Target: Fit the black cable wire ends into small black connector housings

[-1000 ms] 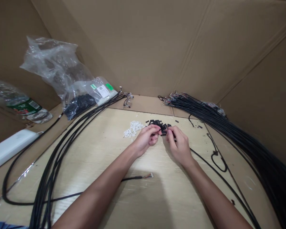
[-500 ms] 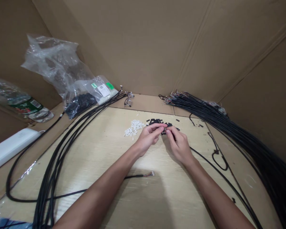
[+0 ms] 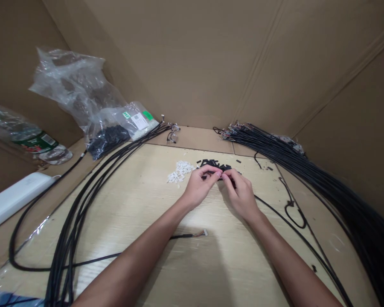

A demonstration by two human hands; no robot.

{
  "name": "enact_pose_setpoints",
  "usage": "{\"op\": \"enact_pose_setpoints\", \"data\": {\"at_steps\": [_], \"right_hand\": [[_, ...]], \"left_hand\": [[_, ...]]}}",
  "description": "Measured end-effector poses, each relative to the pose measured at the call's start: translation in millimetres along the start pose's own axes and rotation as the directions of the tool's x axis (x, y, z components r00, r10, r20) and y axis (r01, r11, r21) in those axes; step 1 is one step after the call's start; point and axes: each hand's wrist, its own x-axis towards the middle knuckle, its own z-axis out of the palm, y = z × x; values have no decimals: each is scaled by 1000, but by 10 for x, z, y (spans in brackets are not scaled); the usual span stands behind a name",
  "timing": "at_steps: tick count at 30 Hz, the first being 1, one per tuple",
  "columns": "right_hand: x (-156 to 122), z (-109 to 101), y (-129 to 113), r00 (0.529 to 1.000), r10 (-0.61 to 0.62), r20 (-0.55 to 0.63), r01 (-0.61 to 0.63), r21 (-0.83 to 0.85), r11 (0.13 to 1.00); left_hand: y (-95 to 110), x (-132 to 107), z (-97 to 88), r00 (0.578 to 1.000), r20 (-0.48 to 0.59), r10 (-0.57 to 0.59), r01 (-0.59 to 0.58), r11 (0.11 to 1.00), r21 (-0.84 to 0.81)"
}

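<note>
My left hand [image 3: 200,185] and my right hand [image 3: 240,189] meet fingertip to fingertip above a pile of short black tubes [image 3: 211,163]. Both are closed in a pinch. A black cable [image 3: 294,232] runs from the lower right up under my right hand, and its thin wire end lies between the fingertips, mostly hidden by them. Just left of the pinch is a heap of small white connector housings [image 3: 181,170]. Below my left forearm, another cable end with a white connector [image 3: 205,232] rests on the table.
A thick bundle of black cables [image 3: 326,183] lies at right, a smaller bundle [image 3: 83,196] at left. Plastic bags [image 3: 109,123], a water bottle [image 3: 35,140], a white box [image 3: 19,198] and glasses [image 3: 172,136] line the back and left. Cardboard walls [image 3: 179,64] enclose the table.
My left fingers have closed in nearer to my right fingertips, covering the wire ends that showed between them. Everything else lies as before.
</note>
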Motion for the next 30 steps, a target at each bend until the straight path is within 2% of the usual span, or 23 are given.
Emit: {"op": "enact_pose_setpoints", "data": {"at_steps": [4, 7, 13, 16, 21, 30], "right_hand": [[-13, 30, -1, 994, -85, -75, 83, -35, 996], [-11, 30, -6, 990, -106, -96, 104, -28, 994], [2, 17, -21, 988, -62, -139, 68, 36, 997], [7, 16, -26, 989, -52, -141, 62, 65, 996], [7, 18, -19, 989, -33, -141, 46, 89, 995], [-10, 2, -16, 994, -29, -107, 38, 81, 996]], "left_hand": [[-11, -9, 6, 1000, 14, 11, -11, 998, 57], [12, -3, 3, 1000, 27, -5, 4, 1000, 5], [69, 28, -38, 972, 130, -194, 219, 949, -226], [71, 25, -49, 970, 156, -187, 220, 947, -234], [70, 21, -51, 968, 140, -206, 239, 930, -278], [85, 13, -42, 974, 121, -190, 215, 945, -246]]}}
